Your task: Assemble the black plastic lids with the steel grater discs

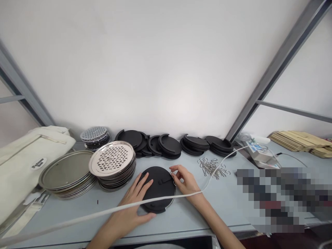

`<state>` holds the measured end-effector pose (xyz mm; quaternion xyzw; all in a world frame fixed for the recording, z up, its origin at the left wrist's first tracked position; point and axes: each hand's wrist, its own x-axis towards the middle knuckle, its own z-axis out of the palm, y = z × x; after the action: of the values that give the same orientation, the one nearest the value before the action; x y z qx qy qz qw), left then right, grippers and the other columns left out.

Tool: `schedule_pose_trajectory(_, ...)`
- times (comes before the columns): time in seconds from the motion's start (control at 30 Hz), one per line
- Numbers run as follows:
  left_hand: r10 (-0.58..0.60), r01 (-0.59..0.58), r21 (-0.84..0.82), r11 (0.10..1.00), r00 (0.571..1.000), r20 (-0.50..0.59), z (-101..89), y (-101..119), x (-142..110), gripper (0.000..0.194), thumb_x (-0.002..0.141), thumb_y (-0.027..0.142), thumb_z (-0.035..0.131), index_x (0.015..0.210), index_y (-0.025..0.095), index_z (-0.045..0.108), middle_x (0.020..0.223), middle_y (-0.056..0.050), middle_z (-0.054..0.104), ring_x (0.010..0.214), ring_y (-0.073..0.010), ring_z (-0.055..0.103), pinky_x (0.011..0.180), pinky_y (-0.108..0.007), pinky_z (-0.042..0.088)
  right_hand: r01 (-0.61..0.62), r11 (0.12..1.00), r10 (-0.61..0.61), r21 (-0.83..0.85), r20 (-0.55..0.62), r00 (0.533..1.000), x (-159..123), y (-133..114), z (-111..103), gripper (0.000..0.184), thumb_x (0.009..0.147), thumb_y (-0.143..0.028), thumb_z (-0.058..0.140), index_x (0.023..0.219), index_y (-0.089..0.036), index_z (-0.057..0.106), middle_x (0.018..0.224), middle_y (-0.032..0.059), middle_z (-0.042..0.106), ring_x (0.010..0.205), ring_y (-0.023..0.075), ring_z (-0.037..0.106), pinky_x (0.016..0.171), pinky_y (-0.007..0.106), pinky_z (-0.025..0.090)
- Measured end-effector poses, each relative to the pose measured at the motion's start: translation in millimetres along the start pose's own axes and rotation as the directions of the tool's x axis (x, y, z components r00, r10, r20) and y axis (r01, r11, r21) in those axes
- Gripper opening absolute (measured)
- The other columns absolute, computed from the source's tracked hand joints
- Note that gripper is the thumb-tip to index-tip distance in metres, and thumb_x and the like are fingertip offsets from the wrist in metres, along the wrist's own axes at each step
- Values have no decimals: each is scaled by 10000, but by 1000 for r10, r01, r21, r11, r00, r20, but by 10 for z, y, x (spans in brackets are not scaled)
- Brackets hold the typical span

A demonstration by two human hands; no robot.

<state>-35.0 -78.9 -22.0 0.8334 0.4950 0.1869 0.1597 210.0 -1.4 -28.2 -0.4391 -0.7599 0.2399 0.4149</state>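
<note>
A round black disc (163,195) with a small raised slot near its middle lies on the table in front of me, a silvery rim showing along its lower right edge. My left hand (135,195) rests on the disc's left side, fingers spread and flat. At the right edge, my right hand (185,181) is closed in a pinch of thumb and forefinger. A bit of shiny wire shows at those fingertips, like the metal hooks (211,167) heaped to the right; most of it is hidden.
Stacked perforated metal discs (112,159) and wide metal lids (68,171) stand left, beside a cream bag (31,155). Several black round covers (169,145) line the wall. A white cable (166,198) crosses in front of my hands. Flat tan pieces (298,140) lie far right.
</note>
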Motion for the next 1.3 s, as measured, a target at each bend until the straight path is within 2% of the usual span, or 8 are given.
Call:
schedule_pose_trajectory(0.17, 3, -3, 9, 1000, 1000, 4, -9, 9, 0, 842, 801, 313, 672, 1474, 344, 166, 1558, 13, 95, 1419, -303, 66, 1118, -504, 238, 22, 1000, -22, -5, 48, 999, 5, -32, -2, 171, 864, -149, 437, 971, -196, 561, 856, 27, 565, 617, 116, 543, 614, 248, 485)
schedule_pose_trajectory(0.6, -4, 3, 24, 1000, 1000, 13, 0, 11, 5, 829, 812, 317, 664, 1476, 334, 169, 1560, 12, 84, 1419, -305, 60, 1120, -489, 238, 75, 997, -76, 19, 62, 995, 8, -59, -27, 185, 868, -108, 424, 923, -190, 580, 847, 39, 566, 713, 139, 551, 687, 265, 469)
schedule_pose_trajectory(0.77, -9, 8, 25, 1000, 1000, 14, -13, 20, 8, 825, 810, 326, 663, 1474, 337, 174, 1559, 12, 95, 1419, -301, 73, 1116, -486, 253, 75, 997, -75, 10, 70, 995, 6, -43, -30, 189, 868, -113, 420, 910, -185, 590, 827, 39, 558, 703, 139, 546, 668, 260, 468)
schedule_pose_trajectory(1.0, -10, 9, 32, 999, 1000, 26, -4, 5, 5, 847, 803, 318, 671, 1476, 333, 157, 1561, 15, 73, 1421, -293, 56, 1121, -492, 237, 38, 999, -38, -4, 75, 996, 4, -60, -39, 204, 877, -143, 423, 946, -185, 611, 850, 46, 612, 674, 134, 555, 625, 246, 467)
schedule_pose_trajectory(1.17, -11, 10, 32, 999, 1000, 24, -2, 3, 2, 845, 804, 320, 672, 1476, 332, 159, 1560, 22, 77, 1423, -282, 52, 1128, -477, 234, 10, 1000, -9, -19, 75, 997, -8, -12, -32, 223, 884, -171, 440, 997, -201, 629, 947, 47, 680, 732, 146, 593, 690, 266, 479)
schedule_pose_trajectory(1.3, -2, 2, 32, 999, 1000, 15, 0, 3, 7, 846, 800, 316, 675, 1475, 330, 167, 1559, 15, 92, 1421, -292, 65, 1122, -482, 244, -34, 999, 37, -35, 86, 996, -3, -39, -46, 221, 876, -187, 442, 962, -201, 644, 904, 40, 695, 691, 145, 599, 644, 258, 478)
